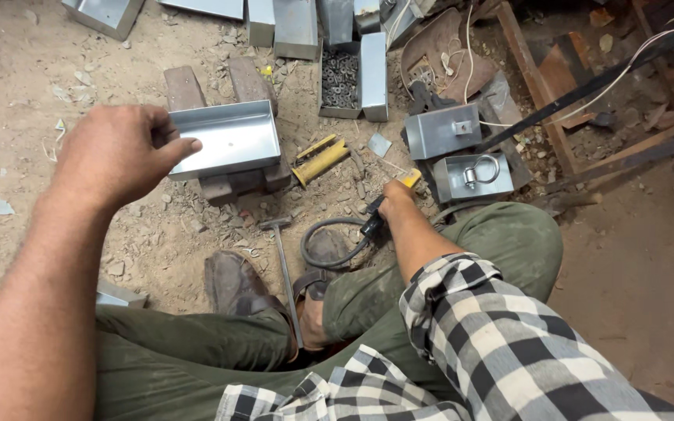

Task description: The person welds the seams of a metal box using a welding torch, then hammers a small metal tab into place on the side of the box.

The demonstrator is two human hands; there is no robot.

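Note:
My left hand [122, 152] grips the near left edge of a shallow grey sheet-metal tray [228, 140] that rests on bricks [239, 183] on the dirt floor. My right hand [394, 195] is closed around a yellow-and-black handled tool [409, 179] with a black cable [333, 238] looping back toward my foot. Next to that hand stand a small metal box holding a shackle [473, 175] and a closed metal box [442, 131]. A hammer [282, 261] lies beside my sandalled feet.
A yellow hand tool [320, 160] lies right of the bricks. A tray of washers [341, 78] and several folded metal boxes [294, 27] sit at the top. A black rod [587, 90] and wooden frame [540, 86] are at the right. My knees fill the foreground.

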